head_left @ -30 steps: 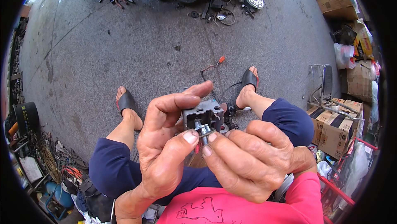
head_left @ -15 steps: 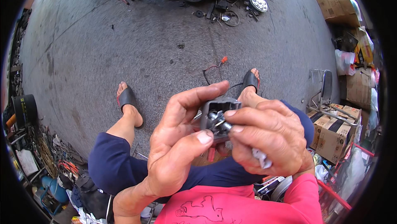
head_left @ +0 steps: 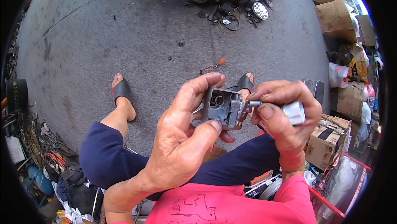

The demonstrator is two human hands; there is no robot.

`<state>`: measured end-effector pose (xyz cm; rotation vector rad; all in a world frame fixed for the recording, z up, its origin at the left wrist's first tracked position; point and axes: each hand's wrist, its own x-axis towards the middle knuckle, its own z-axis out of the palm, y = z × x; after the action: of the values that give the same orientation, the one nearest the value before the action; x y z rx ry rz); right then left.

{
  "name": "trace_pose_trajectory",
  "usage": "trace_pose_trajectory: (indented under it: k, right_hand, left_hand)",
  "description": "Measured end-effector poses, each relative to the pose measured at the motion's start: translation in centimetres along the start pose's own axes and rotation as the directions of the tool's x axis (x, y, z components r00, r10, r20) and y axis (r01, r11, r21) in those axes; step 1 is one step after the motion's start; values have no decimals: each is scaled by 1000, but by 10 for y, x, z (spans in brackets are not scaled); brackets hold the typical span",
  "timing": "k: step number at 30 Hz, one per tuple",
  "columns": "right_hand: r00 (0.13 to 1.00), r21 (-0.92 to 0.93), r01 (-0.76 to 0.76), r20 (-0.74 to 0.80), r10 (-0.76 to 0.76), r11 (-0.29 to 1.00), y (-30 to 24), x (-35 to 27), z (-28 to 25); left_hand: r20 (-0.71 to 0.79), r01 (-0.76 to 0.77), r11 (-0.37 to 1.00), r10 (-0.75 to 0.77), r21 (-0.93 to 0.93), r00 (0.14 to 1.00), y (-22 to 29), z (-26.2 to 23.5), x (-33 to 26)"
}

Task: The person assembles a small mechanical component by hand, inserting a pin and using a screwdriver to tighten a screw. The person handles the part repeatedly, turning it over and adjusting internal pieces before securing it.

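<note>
My left hand (head_left: 188, 128) is closed round a small grey metal housing (head_left: 223, 118), thumb on its near edge and fingers behind it. The housing's open side faces up and shows a hollow with a thin wire coil (head_left: 218, 99) inside. With thumb and index finger, my right hand (head_left: 285, 112) pinches a short silvery metal pin (head_left: 253, 103) at the housing's right side. The pin lines up with that side; whether it sits in a hole there I cannot tell. A white piece (head_left: 294, 112), perhaps plastic, is also tucked in my right hand's fingers.
Loose metal parts and tools (head_left: 225, 6) lie on the floor at the far side. An orange connector on a wire (head_left: 221, 61) lies ahead. Cardboard boxes (head_left: 336, 17) are stacked on the right. Cables, tools and a blue tank (head_left: 40, 179) crowd the left.
My right hand has moved right, from over the housing's opening to its side, with the pin in its fingertips. The housing has turned so its hollow shows, and the white piece is more visible.
</note>
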<state>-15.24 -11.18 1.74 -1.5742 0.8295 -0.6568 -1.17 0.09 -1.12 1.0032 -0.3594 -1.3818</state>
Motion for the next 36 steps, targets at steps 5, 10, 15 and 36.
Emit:
trace_pose_trajectory:
  k: [5, 10, 15, 36]
  right_hand:
    - [968, 254, -232, 149, 199, 939, 4, 8, -5]
    - [962, 279, -254, 173, 211, 926, 8, 10, -3]
    - [977, 227, -169, 164, 133, 959, 9, 8, -5]
    - [891, 590, -455, 311, 332, 668, 27, 21, -25]
  left_hand:
    - [-11, -56, 994, 58, 95, 998, -7, -1, -2]
    - [-26, -100, 984, 105, 146, 994, -10, -1, -2]
    - [43, -96, 958, 87, 269, 995, -10, -8, -1]
    - [-124, 16, 994, -2, 110, 992, 2, 0, 5]
